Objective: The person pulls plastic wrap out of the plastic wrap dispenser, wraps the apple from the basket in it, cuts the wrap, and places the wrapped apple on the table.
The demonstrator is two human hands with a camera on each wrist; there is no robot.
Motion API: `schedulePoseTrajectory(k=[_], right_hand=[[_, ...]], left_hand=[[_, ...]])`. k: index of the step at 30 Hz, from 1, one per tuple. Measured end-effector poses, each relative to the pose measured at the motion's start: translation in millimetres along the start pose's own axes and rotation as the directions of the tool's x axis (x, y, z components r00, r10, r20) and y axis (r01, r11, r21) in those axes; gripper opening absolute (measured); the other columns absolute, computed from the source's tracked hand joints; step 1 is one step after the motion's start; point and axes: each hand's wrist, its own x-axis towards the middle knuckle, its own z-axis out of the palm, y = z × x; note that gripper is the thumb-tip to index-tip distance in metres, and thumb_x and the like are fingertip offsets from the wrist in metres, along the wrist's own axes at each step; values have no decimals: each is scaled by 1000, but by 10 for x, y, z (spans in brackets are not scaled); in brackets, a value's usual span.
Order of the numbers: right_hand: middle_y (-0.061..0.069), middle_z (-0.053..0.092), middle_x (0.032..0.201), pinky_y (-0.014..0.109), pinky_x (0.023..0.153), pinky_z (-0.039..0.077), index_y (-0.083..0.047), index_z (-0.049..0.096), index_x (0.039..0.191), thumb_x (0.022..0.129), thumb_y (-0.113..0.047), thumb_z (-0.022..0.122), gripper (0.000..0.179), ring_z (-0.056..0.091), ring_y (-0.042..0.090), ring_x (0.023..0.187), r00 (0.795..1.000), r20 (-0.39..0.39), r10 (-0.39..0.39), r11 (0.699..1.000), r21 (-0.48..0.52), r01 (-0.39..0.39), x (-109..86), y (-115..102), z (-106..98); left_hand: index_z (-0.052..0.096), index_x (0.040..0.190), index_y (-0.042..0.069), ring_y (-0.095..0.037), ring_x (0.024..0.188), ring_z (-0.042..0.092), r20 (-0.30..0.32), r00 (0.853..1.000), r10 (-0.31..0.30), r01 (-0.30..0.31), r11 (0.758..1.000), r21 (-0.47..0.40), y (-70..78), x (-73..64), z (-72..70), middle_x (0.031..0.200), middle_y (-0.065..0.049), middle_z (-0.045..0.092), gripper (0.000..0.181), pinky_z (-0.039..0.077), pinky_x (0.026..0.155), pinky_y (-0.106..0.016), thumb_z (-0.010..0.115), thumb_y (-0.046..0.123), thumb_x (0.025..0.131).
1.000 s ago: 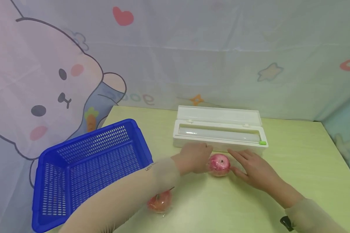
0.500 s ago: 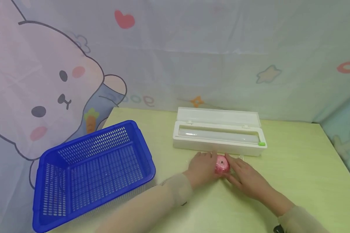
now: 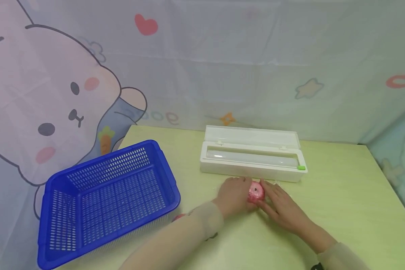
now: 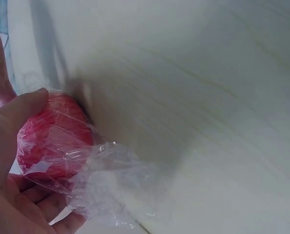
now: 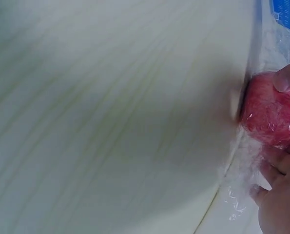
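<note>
A pinkish-red apple (image 3: pixel 256 192) wrapped in clear plastic film sits on the table, just in front of a white cling film box. My left hand (image 3: pixel 234 195) holds it from the left. In the left wrist view the thumb lies on the apple (image 4: pixel 57 136), while loose crumpled film (image 4: pixel 118 183) spreads out by the fingers. From the other side my right hand (image 3: pixel 285 208) grips it, thumb and fingers on either side of the apple (image 5: pixel 269 109) in the right wrist view. More film (image 5: pixel 242 163) hangs out there beside the fingers.
The cling film box (image 3: pixel 251 173) stands behind the hands with its lid up, a roll inside and a green slider (image 3: pixel 301 168) on its edge. A blue basket (image 3: pixel 158 215) is at the left. Another red fruit (image 3: pixel 179 217) is mostly hidden behind the left forearm.
The left hand has come down and right onto the apple, and the right hand has closed in on it. The left forearm now covers most of the other fruit. Little differs over the last half second.
</note>
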Motion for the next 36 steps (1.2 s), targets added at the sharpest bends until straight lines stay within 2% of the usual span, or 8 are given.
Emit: schedulePoseTrajectory(k=[5, 12, 18, 22, 25, 30, 33, 36], right_hand=[[31, 41, 163, 53, 132, 14, 7, 40, 159, 113, -26, 51, 58, 28, 52, 155, 996, -8, 88, 989, 121, -87, 28, -100, -66], [27, 41, 163, 59, 130, 15, 1, 37, 162, 114, -22, 44, 53, 28, 51, 155, 989, -110, 97, 976, 205, -73, 123, -237, -88], [30, 42, 160, 11, 120, 16, 6, 34, 162, 114, -12, 39, 51, 36, 50, 150, 967, -231, 110, 937, 349, -23, 164, -315, -1], [28, 39, 164, 5, 115, 19, 6, 30, 163, 117, -13, 30, 50, 33, 44, 153, 954, -246, 171, 884, 466, -38, 200, -398, 45], [25, 32, 170, 16, 122, 21, 2, 25, 166, 118, -20, 26, 53, 27, 41, 157, 946, -215, 242, 847, 522, -99, 221, -465, 45], [24, 20, 175, 62, 128, 18, -2, 17, 170, 119, -32, 19, 59, 16, 45, 161, 923, -166, 346, 796, 573, -196, 218, -533, 9], [21, 14, 177, 57, 130, 15, -3, 12, 171, 118, -42, 11, 66, 10, 44, 163, 910, -123, 395, 713, 666, -219, 224, -554, -11], [17, 11, 178, 36, 132, 14, -4, 8, 171, 114, -55, 6, 77, 6, 37, 164, 900, -61, 432, 556, 804, -212, 257, -598, -25]], left_hand=[[63, 134, 15, -13, 101, 69, -39, 999, 15, -17, 998, -62, -82, -7, -110, 116, 3, 72, 66, 56, 90, -28, 75, 63, 91], [62, 137, 14, -12, 100, 68, -51, 998, 33, -42, 983, -181, -162, -121, -529, 117, 2, 72, 64, 57, 83, -26, 80, 53, 90], [60, 137, 13, -13, 97, 68, -87, 994, 66, -82, 979, -189, -197, -216, -787, 115, 1, 71, 64, 57, 80, -25, 80, 52, 90], [61, 134, 14, -13, 95, 68, -118, 990, 75, -97, 977, -192, -211, -233, -841, 112, 1, 71, 61, 56, 77, -26, 81, 51, 89], [61, 132, 15, -13, 94, 68, -137, 987, 83, -109, 974, -197, -219, -232, -860, 111, 2, 71, 60, 56, 77, -25, 82, 50, 89], [60, 136, 14, -13, 101, 69, -150, 984, 99, -129, 971, -204, -234, -240, -930, 117, 1, 72, 64, 57, 83, -26, 83, 49, 89], [59, 139, 14, -14, 103, 70, -167, 981, 102, -138, 967, -215, -245, -242, -985, 119, 1, 72, 67, 57, 85, -26, 85, 49, 88], [59, 140, 14, -14, 103, 71, -183, 977, 108, -149, 962, -230, -247, -221, -1016, 119, 1, 72, 69, 58, 85, -27, 86, 49, 87]])
